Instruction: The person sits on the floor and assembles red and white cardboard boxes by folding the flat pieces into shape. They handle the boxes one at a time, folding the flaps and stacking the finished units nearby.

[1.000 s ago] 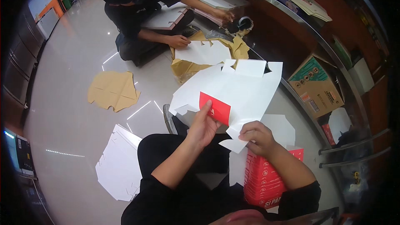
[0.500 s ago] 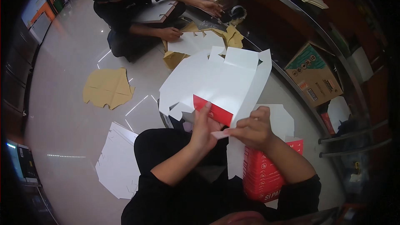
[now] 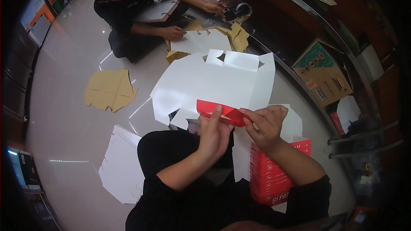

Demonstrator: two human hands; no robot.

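A large die-cut cardboard box blank (image 3: 214, 75), white on its upper face, lies spread out in front of me, its near edge folded up to show red. My left hand (image 3: 215, 134) grips that red flap, thumb on top and fingers beneath. At the flap's right end, my right hand (image 3: 266, 125) pinches the corner between thumb and fingers. By my right forearm stands a stack of red printed cardboard (image 3: 278, 173) with white markings. A white panel (image 3: 289, 122) shows just beyond it, partly hidden by my right hand.
Flat white blanks (image 3: 122, 164) lie on the floor at left, with a brown paper piece (image 3: 112, 90) farther off. Across from me, a seated co-worker (image 3: 124, 13) handles a white sheet (image 3: 199, 42) on crumpled brown paper. A cardboard carton (image 3: 323, 75) stands on the right-hand shelf.
The blank has swung slightly left and lies flatter. Its red near flap is folded over further at the right end, and my right hand has shifted up a little with that corner.
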